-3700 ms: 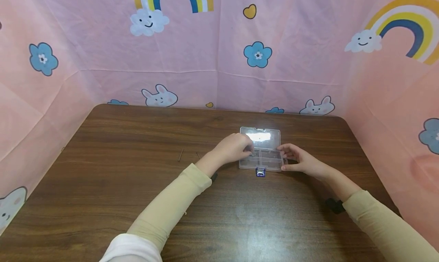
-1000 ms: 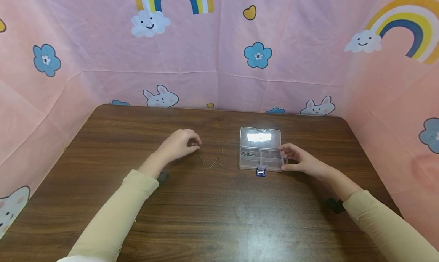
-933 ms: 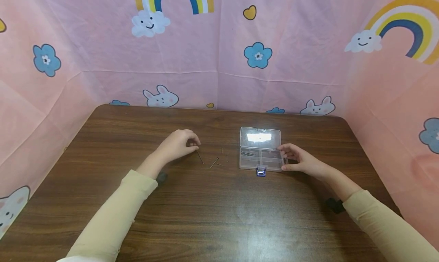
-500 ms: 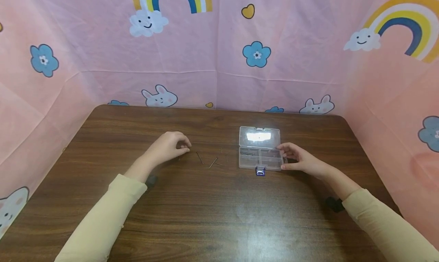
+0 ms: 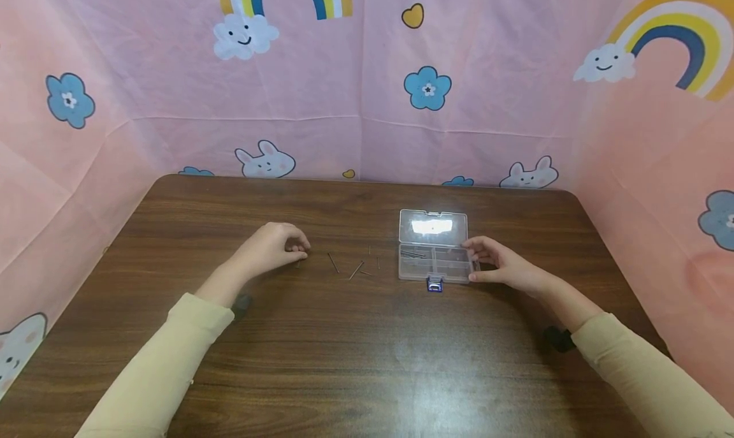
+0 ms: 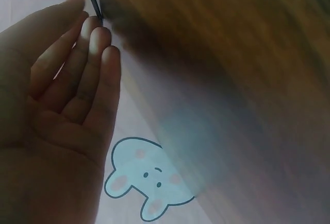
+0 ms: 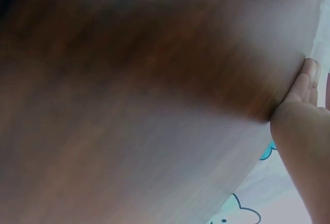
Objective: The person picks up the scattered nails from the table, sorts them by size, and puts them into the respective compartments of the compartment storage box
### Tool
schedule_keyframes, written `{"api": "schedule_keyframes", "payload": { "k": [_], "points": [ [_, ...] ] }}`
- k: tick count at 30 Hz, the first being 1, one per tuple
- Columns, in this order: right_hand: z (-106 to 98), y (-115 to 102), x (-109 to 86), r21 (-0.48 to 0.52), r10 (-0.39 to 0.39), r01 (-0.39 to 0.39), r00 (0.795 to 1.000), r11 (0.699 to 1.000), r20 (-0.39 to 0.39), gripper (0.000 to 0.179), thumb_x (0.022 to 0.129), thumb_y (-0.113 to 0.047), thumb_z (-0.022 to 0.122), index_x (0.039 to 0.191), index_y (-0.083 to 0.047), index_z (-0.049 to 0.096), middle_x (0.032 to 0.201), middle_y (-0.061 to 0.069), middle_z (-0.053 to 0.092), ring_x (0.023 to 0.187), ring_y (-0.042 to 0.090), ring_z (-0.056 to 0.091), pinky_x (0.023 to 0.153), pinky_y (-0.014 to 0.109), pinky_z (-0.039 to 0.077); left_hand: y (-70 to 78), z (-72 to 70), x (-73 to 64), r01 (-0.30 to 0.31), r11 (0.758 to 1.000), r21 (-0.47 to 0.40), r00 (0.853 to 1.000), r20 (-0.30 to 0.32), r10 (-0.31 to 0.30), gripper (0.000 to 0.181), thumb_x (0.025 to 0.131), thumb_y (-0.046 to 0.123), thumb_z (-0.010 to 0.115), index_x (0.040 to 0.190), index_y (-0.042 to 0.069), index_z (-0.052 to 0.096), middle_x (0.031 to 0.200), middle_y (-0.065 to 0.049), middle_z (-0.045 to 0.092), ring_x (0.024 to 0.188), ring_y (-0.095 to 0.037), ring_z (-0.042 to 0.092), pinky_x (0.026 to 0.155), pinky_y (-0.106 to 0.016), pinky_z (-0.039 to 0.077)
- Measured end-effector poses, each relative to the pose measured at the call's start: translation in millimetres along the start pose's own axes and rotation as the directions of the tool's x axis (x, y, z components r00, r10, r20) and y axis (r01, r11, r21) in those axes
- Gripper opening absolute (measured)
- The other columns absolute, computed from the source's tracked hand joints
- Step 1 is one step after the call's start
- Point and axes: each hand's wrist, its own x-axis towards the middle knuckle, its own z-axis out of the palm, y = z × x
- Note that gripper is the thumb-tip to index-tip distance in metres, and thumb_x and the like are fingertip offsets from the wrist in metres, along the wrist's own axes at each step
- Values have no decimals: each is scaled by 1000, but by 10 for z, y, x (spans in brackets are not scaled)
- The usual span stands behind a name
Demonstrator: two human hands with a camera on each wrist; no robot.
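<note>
In the head view my left hand (image 5: 269,251) is over the table at left of centre, thumb and fingers apart. A nail (image 6: 93,0) shows just beyond its fingertips in the left wrist view, and no grip on it is visible. My right hand (image 5: 504,266) holds the right side of a clear plastic compartment box (image 5: 453,278), thumb near the front corner, fingers near the back. The lid (image 5: 418,237) is raised at the back. Several nails (image 5: 411,254) lie in the back-left compartment. Between hand and box lie more loose nails, including a longer nail (image 5: 334,263) and another nail (image 5: 356,270).
The dark wood table (image 5: 321,361) spreads around the box. A blue latch (image 5: 435,284) hangs from the box's front edge. Smaller nails (image 5: 378,263) lie just left of the box. A pink printed cloth (image 5: 321,94) stands along the back and sides of the table.
My left hand moved from the box to the loose nails, then farther left over the nail there. Nails it had covered came into view. The right hand stayed at the box.
</note>
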Motion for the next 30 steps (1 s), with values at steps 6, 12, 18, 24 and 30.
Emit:
{"api": "schedule_keyframes", "payload": {
  "k": [6, 12, 18, 24, 30],
  "points": [
    [1, 10, 8, -6, 1, -1, 1000, 1000, 0, 62, 99, -11, 75, 152, 0, 43, 140, 20, 51, 130, 33, 49, 103, 9, 42, -20, 18, -3, 10, 1000, -13, 1000, 6, -10, 12, 90, 4, 83, 101, 9, 81, 98, -5, 79, 84, -13, 68, 81, -35, 59],
    [3, 2, 7, -12, 6, -6, 1000, 1000, -1, 62, 99, -11, 75, 151, 0, 44, 140, 20, 51, 129, 33, 49, 103, 9, 41, -15, 12, -1, 38, 998, -58, 999, -4, -39, 10, 92, -1, 78, 98, 7, 81, 95, -5, 80, 81, -12, 67, 76, -29, 58],
    [-3, -3, 1, -1, 1, -1, 1000, 1000, -1, 62, 99, -10, 75, 151, 0, 44, 139, 20, 51, 127, 30, 50, 103, 9, 42, -6, 12, 13, 46, 997, -65, 999, -1, -46, 12, 92, -3, 75, 96, 6, 81, 93, -5, 80, 80, -12, 67, 75, -29, 58],
    [-7, 13, -1, -6, 1, -1, 1000, 1000, -4, 61, 99, -9, 75, 151, 0, 44, 139, 20, 51, 126, 26, 50, 103, 8, 41, 43, 12, 55, 30, 999, -41, 1000, 9, -30, 16, 92, -4, 71, 95, 8, 81, 94, -5, 80, 78, -13, 63, 75, -30, 55],
    [-4, 15, 4, 2, -2, 2, 1000, 1000, -2, 61, 99, -10, 75, 151, 0, 44, 139, 20, 51, 126, 27, 50, 103, 9, 41, 95, 37, 127, 5, 1000, -20, 1000, -4, -6, 16, 91, -4, 69, 94, 8, 80, 93, -5, 78, 76, -14, 59, 73, -30, 51]
  ]
}}
